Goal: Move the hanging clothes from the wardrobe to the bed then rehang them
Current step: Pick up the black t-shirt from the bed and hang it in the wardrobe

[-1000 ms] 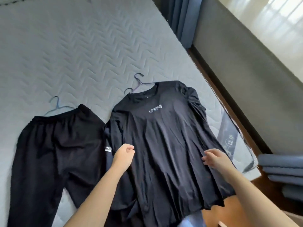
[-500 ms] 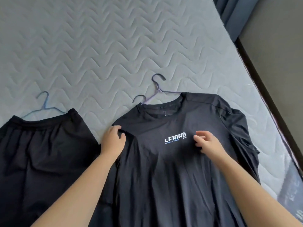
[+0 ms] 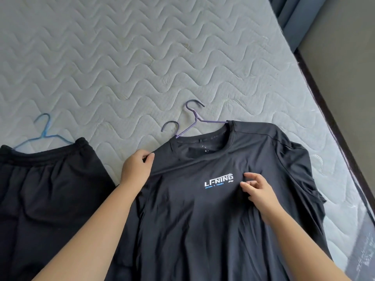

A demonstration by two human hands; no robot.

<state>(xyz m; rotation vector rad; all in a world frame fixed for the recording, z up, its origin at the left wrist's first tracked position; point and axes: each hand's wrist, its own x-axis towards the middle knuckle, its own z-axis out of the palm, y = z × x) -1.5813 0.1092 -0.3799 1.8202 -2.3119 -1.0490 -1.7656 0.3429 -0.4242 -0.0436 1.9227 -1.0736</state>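
While shirt (image 3: 203, 209) lies flat on bed (image 3: 142, 57), left hand (image 3: 136, 171) pinches shoulder fabric left of logo (image 3: 218, 180), likely steadying it; right hand (image 3: 258, 192), fingers loosely spread, presses chest right of logo. Hanger (image 3: 194, 120) sits inside collar above logo.

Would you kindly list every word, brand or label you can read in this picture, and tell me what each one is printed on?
"LI-NING": white brand lettering on the chest of the black T-shirt.
"ANYTHING IS POSSIBLE": small blue line just beneath the brand; blurred, so this reading is likely but not certain.
Small pale marks inside the back of the collar: too small to read.
Black trousers, hangers and mattress: no text visible.
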